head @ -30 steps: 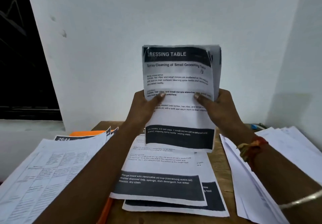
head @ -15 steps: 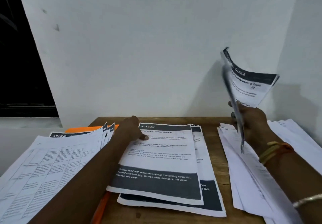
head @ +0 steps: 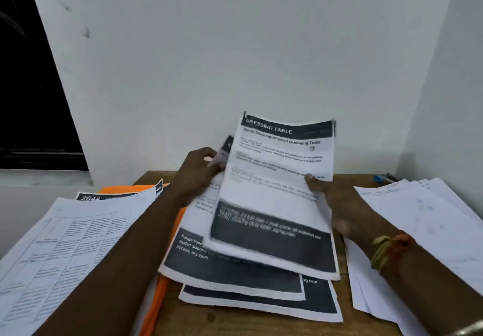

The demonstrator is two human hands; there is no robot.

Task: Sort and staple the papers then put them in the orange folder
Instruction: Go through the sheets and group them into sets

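Leaning dark-banded sheet [head: 274, 194] (blurred), right hand [head: 339, 205] pinching

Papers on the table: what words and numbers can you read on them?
"DRESSING TABLE": top band of the held sheet.
"Spray Cleaning of Small Grooming Tools": under it, same sheet.
"2644": dark band on the left paper.
"Range hood" and "access, dry cloth": dark band of the sheet underneath.
"g tool": bottom sheet.
All small print: too blurred.

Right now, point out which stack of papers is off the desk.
The stack headed DRESSING TABLE: the right hand holds it tilted above the centre pile, while the left pile and right pile lie flat.
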